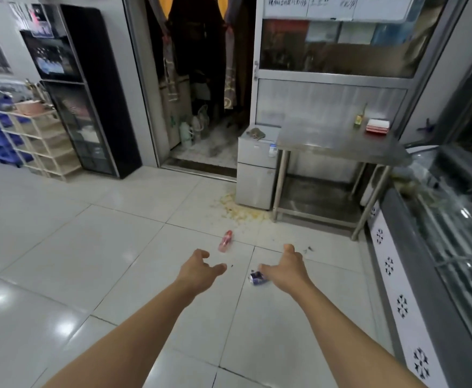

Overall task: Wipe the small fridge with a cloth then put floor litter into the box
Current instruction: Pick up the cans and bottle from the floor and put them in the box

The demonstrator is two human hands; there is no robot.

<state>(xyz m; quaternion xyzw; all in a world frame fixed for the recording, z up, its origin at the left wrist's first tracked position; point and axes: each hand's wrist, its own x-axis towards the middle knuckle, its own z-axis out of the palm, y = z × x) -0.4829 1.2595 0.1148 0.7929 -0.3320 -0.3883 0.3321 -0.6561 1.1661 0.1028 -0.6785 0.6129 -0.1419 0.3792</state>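
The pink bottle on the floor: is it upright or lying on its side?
Lying on its side. The pink bottle stretches lengthwise flat along the floor tile, ahead of both hands.

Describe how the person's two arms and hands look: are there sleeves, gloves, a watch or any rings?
Both forearms are bare as far as the picture's lower edge; no sleeve shows. The left hand and the right hand wear no gloves. No watch, bracelet or band sits on either wrist. No ring shows on the fingers, though they are small and slightly blurred here.

steel table (338, 147) by the wall — a red-and-white stack (377, 126) and small bottle (358, 119) on top.
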